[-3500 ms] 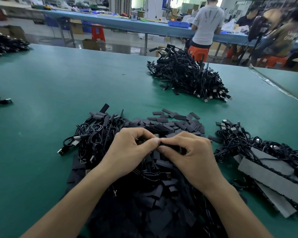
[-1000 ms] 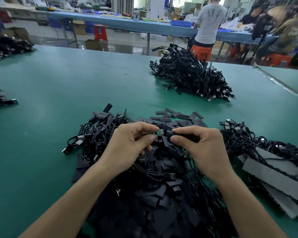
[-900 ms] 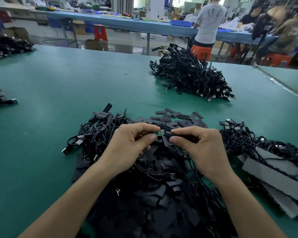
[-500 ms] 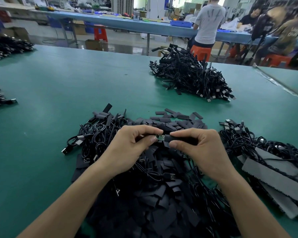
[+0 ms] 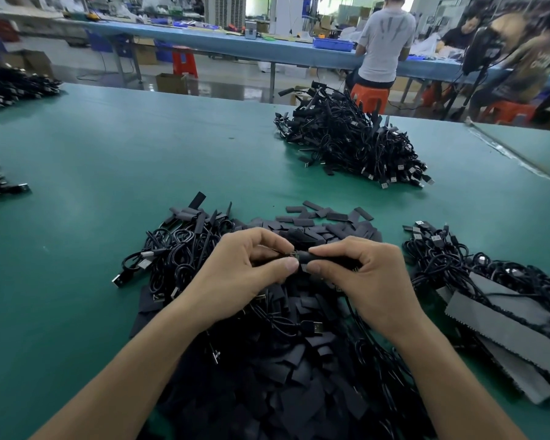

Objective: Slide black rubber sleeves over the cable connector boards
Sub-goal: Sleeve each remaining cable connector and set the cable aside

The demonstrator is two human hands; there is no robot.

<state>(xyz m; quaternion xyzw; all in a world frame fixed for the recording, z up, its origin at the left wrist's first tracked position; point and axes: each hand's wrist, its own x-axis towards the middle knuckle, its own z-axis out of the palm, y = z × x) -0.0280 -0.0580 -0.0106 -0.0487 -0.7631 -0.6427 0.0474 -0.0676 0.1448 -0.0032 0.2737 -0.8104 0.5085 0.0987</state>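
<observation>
Both hands meet above a heap of loose black rubber sleeves (image 5: 311, 225) and black cables (image 5: 178, 249) on the green table (image 5: 108, 160). My left hand (image 5: 238, 274) pinches the end of a cable's connector board between thumb and forefinger. My right hand (image 5: 362, 274) pinches a black rubber sleeve (image 5: 323, 258) that sits over the board. Only a sliver of the board (image 5: 295, 256) shows between the fingertips. The fingertips of the two hands nearly touch.
A large pile of sleeved cables (image 5: 350, 141) lies at the far middle of the table. More cables (image 5: 458, 262) and grey serrated strips (image 5: 502, 319) lie at the right. Small cable piles sit at the far left (image 5: 10, 87). People sit at a blue bench (image 5: 267, 49) behind.
The green board that showed between my fingertips is now almost covered: my right hand has pushed the sleeve leftward over it, toward my left hand. The hands have closed together.
</observation>
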